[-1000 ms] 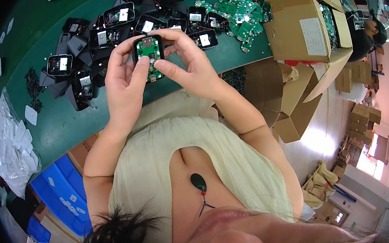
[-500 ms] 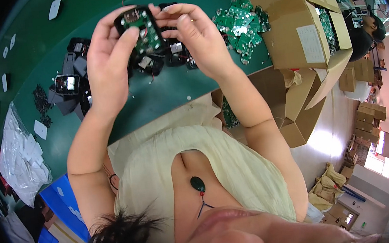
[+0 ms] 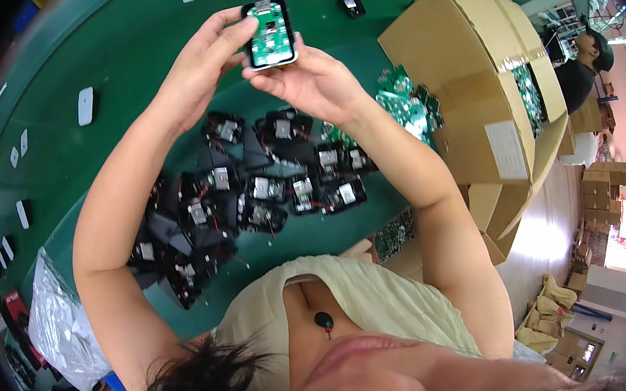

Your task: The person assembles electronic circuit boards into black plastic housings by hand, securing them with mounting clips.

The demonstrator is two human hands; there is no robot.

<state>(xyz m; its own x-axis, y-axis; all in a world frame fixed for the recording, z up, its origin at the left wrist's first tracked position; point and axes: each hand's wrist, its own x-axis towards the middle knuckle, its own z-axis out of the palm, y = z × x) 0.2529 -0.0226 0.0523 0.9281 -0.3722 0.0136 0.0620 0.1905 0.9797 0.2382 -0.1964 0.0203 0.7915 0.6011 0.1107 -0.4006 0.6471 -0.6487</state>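
Black housing [image 3: 270, 33] with a green circuit board seated in it is raised above the green tabletop [image 3: 130, 54], gripped between both hands: left hand [image 3: 197, 74] closed on its left edge with thumb on the board face, right hand [image 3: 309, 81] cupping it from below-right. Beneath the hands lies a cluster of similar black housings [image 3: 252, 194]. Right of the right hand: loose green circuit boards [image 3: 403, 106], then an open cardboard box [image 3: 469, 80].

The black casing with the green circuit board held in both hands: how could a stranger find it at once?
Start at the green worktable. Above the heap of black casings with wires, the left hand and right hand hold one black rounded casing with a green circuit board. It alone is lifted off the table.
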